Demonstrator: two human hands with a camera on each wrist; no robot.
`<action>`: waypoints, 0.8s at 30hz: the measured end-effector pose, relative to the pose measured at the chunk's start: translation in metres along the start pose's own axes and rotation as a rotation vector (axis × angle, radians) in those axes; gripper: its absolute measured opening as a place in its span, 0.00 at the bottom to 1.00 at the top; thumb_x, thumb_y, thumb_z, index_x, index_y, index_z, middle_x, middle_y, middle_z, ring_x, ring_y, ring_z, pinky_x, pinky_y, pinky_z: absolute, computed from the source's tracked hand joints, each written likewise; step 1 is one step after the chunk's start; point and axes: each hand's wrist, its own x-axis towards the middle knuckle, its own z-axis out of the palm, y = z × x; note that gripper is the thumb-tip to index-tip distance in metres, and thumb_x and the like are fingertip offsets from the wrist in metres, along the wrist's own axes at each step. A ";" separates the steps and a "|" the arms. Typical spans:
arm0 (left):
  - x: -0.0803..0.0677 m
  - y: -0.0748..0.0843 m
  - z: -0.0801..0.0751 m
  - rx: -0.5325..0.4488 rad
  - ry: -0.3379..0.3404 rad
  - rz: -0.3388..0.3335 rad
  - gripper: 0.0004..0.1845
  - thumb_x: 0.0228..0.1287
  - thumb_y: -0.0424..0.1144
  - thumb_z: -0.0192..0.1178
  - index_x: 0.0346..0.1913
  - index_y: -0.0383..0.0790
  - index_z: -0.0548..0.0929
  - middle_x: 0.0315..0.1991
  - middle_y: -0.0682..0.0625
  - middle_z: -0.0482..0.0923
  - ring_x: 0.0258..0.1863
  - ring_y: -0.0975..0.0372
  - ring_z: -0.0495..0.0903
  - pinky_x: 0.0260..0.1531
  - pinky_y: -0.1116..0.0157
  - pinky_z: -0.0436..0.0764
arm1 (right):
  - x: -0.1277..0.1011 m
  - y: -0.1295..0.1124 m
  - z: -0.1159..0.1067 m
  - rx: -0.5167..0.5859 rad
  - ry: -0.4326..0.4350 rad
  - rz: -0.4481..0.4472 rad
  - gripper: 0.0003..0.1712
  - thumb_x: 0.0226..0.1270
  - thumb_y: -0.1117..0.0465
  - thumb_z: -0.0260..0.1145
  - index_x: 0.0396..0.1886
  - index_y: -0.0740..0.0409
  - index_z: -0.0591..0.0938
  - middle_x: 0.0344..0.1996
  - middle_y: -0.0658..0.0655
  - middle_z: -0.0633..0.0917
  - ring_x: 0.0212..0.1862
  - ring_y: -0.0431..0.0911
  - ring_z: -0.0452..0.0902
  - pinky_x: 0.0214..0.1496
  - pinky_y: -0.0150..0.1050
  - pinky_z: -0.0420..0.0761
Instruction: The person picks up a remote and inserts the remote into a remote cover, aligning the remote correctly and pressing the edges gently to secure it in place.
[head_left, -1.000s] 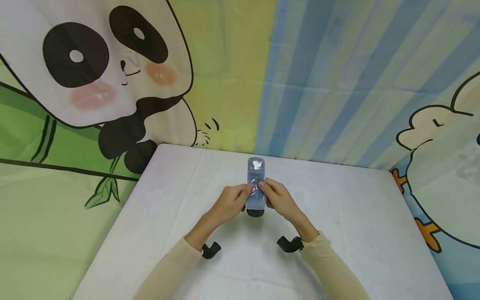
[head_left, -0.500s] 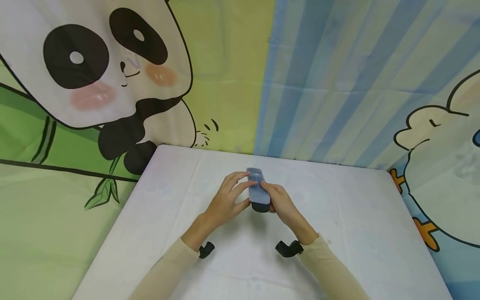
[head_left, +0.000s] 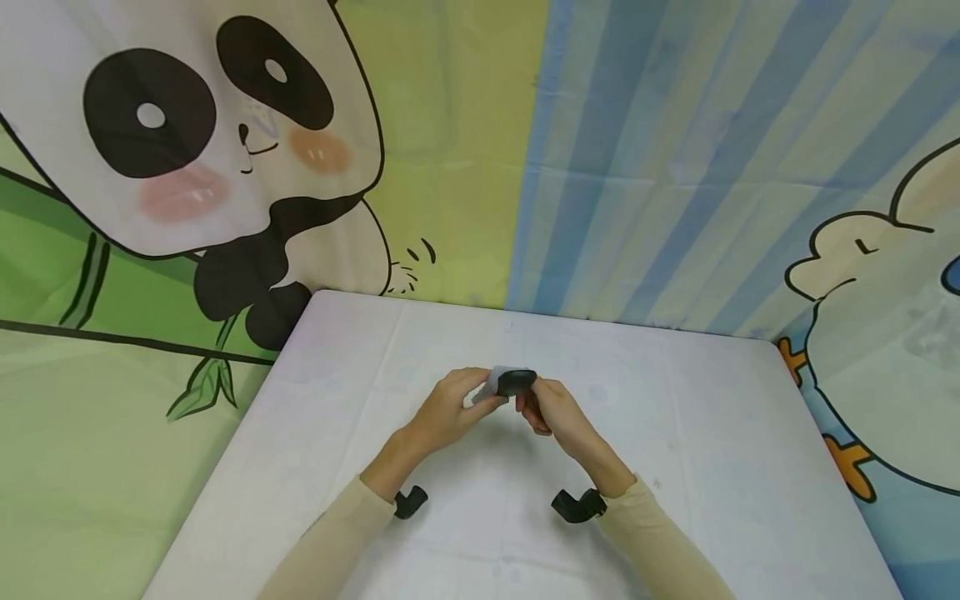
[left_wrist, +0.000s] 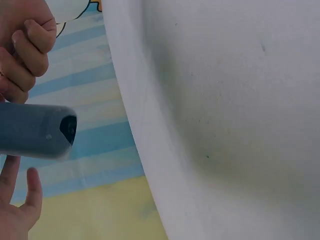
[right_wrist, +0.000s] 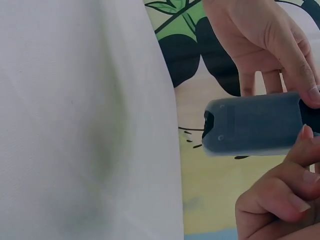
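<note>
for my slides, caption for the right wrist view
Both hands hold a grey-blue remote above the white table.

A white-covered table (head_left: 697, 433) stands against cartoon wall cloths. Behind its far left corner is a big panda (head_left: 187, 125) on green; behind its right side, blue stripes (head_left: 660, 150) and a pale bird (head_left: 885, 317).

The remote control (head_left: 508, 383), dark and sleeved in a translucent grey-blue cover, is held above the counter at centre, its black end toward 3 o'clock.
</note>
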 end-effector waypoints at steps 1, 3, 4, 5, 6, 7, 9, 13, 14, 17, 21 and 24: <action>-0.001 0.000 0.000 -0.039 0.001 -0.029 0.17 0.62 0.33 0.71 0.53 0.39 0.82 0.48 0.51 0.84 0.50 0.61 0.82 0.52 0.58 0.80 | 0.000 0.001 0.000 -0.005 0.014 -0.004 0.34 0.82 0.43 0.46 0.24 0.65 0.76 0.11 0.52 0.69 0.12 0.40 0.55 0.15 0.35 0.55; -0.002 0.001 0.001 -0.124 0.001 -0.098 0.16 0.63 0.33 0.70 0.53 0.38 0.82 0.47 0.51 0.85 0.48 0.61 0.83 0.50 0.58 0.81 | -0.001 0.001 0.001 -0.017 0.052 -0.008 0.33 0.82 0.45 0.47 0.26 0.67 0.76 0.11 0.53 0.69 0.12 0.40 0.55 0.15 0.34 0.56; -0.003 0.001 0.001 -0.165 -0.001 -0.138 0.15 0.64 0.33 0.69 0.53 0.38 0.82 0.46 0.51 0.85 0.47 0.60 0.83 0.50 0.59 0.82 | -0.001 0.001 0.001 -0.023 0.070 -0.009 0.33 0.82 0.44 0.47 0.26 0.68 0.76 0.12 0.53 0.69 0.12 0.40 0.55 0.15 0.33 0.56; -0.003 0.002 0.002 -0.208 0.000 -0.182 0.15 0.65 0.34 0.68 0.53 0.38 0.82 0.46 0.51 0.85 0.47 0.61 0.83 0.50 0.59 0.82 | -0.001 0.001 0.001 -0.030 0.087 -0.018 0.33 0.82 0.44 0.48 0.27 0.69 0.76 0.12 0.53 0.68 0.12 0.40 0.55 0.15 0.33 0.56; -0.003 0.002 0.002 -0.242 0.001 -0.225 0.14 0.66 0.35 0.68 0.53 0.39 0.82 0.45 0.52 0.85 0.46 0.61 0.84 0.49 0.60 0.82 | -0.002 0.001 0.001 -0.040 0.103 -0.031 0.33 0.82 0.44 0.49 0.28 0.70 0.76 0.12 0.54 0.68 0.12 0.40 0.55 0.15 0.33 0.56; -0.004 0.003 0.002 -0.272 0.003 -0.266 0.14 0.67 0.36 0.67 0.53 0.39 0.82 0.45 0.52 0.85 0.45 0.61 0.84 0.50 0.61 0.82 | -0.002 0.001 0.001 -0.053 0.117 -0.045 0.32 0.82 0.45 0.50 0.29 0.71 0.76 0.13 0.54 0.68 0.12 0.40 0.55 0.15 0.32 0.56; -0.004 0.005 0.003 -0.318 0.009 -0.340 0.13 0.68 0.37 0.67 0.53 0.40 0.82 0.44 0.51 0.85 0.46 0.60 0.84 0.51 0.60 0.81 | -0.002 0.000 0.002 -0.082 0.146 -0.086 0.29 0.82 0.49 0.51 0.31 0.71 0.77 0.14 0.55 0.69 0.13 0.40 0.56 0.15 0.32 0.57; -0.004 0.007 0.003 -0.355 0.009 -0.442 0.13 0.69 0.35 0.65 0.54 0.38 0.81 0.45 0.48 0.85 0.47 0.57 0.83 0.51 0.56 0.81 | -0.004 -0.003 0.002 -0.146 0.186 -0.224 0.17 0.82 0.61 0.53 0.33 0.67 0.78 0.16 0.59 0.70 0.14 0.40 0.59 0.15 0.30 0.59; -0.003 0.008 0.003 -0.358 0.004 -0.459 0.13 0.69 0.34 0.65 0.54 0.37 0.80 0.45 0.47 0.85 0.47 0.56 0.83 0.51 0.55 0.81 | -0.006 -0.007 0.003 -0.154 0.190 -0.260 0.14 0.81 0.64 0.54 0.33 0.67 0.78 0.16 0.61 0.71 0.14 0.39 0.60 0.15 0.30 0.60; 0.001 0.021 -0.003 -0.381 -0.010 -0.487 0.14 0.71 0.33 0.63 0.56 0.33 0.78 0.47 0.44 0.85 0.48 0.53 0.83 0.51 0.53 0.81 | -0.013 -0.018 0.008 -0.166 0.189 -0.357 0.08 0.77 0.70 0.56 0.36 0.68 0.78 0.20 0.61 0.74 0.15 0.41 0.63 0.15 0.30 0.64; 0.004 0.034 -0.010 -0.419 -0.025 -0.483 0.17 0.72 0.32 0.62 0.59 0.32 0.75 0.50 0.42 0.84 0.50 0.53 0.82 0.51 0.55 0.81 | -0.018 -0.030 0.013 -0.197 0.182 -0.440 0.02 0.74 0.74 0.58 0.40 0.71 0.77 0.27 0.56 0.79 0.19 0.44 0.68 0.17 0.32 0.69; 0.004 0.033 -0.010 -0.448 -0.041 -0.481 0.20 0.71 0.32 0.62 0.62 0.31 0.73 0.51 0.41 0.83 0.50 0.53 0.82 0.51 0.58 0.81 | -0.019 -0.033 0.014 -0.250 0.196 -0.463 0.02 0.72 0.74 0.60 0.41 0.71 0.78 0.29 0.60 0.80 0.21 0.44 0.71 0.18 0.32 0.71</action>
